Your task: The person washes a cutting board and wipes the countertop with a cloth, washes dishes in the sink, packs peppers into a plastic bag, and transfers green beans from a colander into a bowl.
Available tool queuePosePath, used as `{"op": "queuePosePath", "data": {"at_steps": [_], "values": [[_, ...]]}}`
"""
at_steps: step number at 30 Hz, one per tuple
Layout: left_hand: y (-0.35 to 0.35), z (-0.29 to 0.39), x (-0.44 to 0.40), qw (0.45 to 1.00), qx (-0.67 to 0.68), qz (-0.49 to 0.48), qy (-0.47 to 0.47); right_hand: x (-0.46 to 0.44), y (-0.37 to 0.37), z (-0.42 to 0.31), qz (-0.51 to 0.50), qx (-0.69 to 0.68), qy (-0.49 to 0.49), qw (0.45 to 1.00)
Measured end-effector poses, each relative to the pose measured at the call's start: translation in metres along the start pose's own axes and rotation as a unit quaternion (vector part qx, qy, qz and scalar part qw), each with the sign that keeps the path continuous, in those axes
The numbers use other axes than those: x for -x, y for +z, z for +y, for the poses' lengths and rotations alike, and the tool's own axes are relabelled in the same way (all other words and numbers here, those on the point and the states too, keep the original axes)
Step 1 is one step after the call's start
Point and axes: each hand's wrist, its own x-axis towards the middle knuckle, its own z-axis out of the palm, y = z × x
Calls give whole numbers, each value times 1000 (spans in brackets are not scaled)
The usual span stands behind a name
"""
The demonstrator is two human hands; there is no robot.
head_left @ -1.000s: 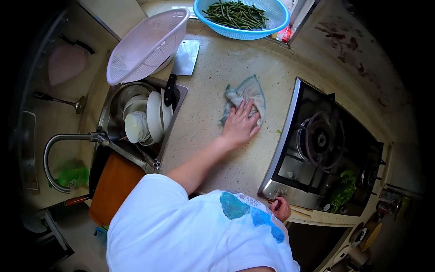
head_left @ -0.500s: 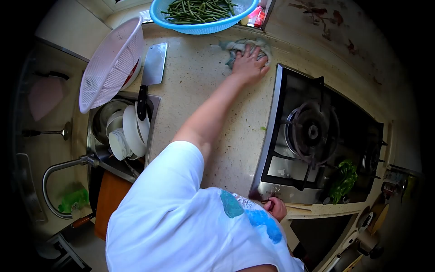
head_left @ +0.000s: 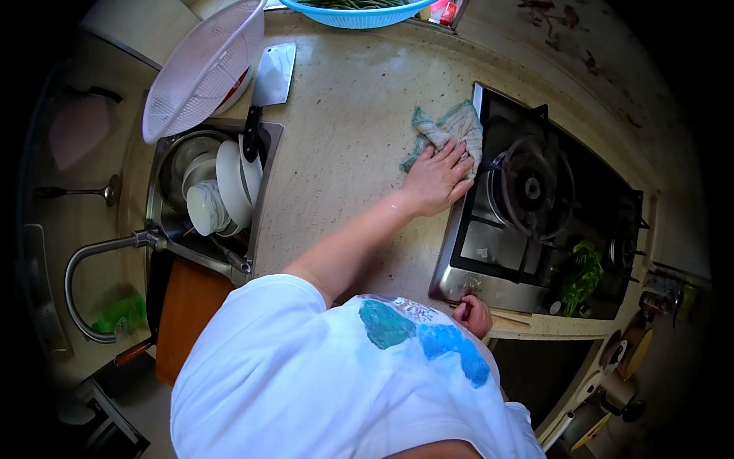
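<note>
My left hand (head_left: 437, 180) lies palm down with its fingers spread over the lower part of a crumpled grey-and-teal cloth (head_left: 451, 126). The cloth rests on the counter (head_left: 344, 99), against the left edge of the gas stove (head_left: 493, 249). My right hand (head_left: 473, 315) is curled closed at the counter's front edge, below the stove's near left corner. Thin wooden sticks (head_left: 511, 314) show beside it; what its fingers hold is hidden.
Left, a sink (head_left: 267, 145) holds stacked bowls (head_left: 206, 208) beneath a curved faucet (head_left: 73, 279). A cleaver (head_left: 275, 73) lies near a pink basket (head_left: 202, 65). A blue basket (head_left: 359, 15) holds green beans. Leafy greens (head_left: 581, 275) sit on the stove.
My left hand and the cloth went to the counter's back, then came forward and right to the stove's edge. My right hand remains closed near the stove corner. The view has shifted.
</note>
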Motion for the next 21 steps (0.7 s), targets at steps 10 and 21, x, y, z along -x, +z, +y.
{"op": "queuePosePath", "data": {"at_steps": [10,21], "values": [[-4,39,84,1000,10,4,3,-2,-6,-6,5,-17,-32,999],[-28,54,126,862,462,124,-167,-5,-17,-8,-11,-45,-71,996]]}}
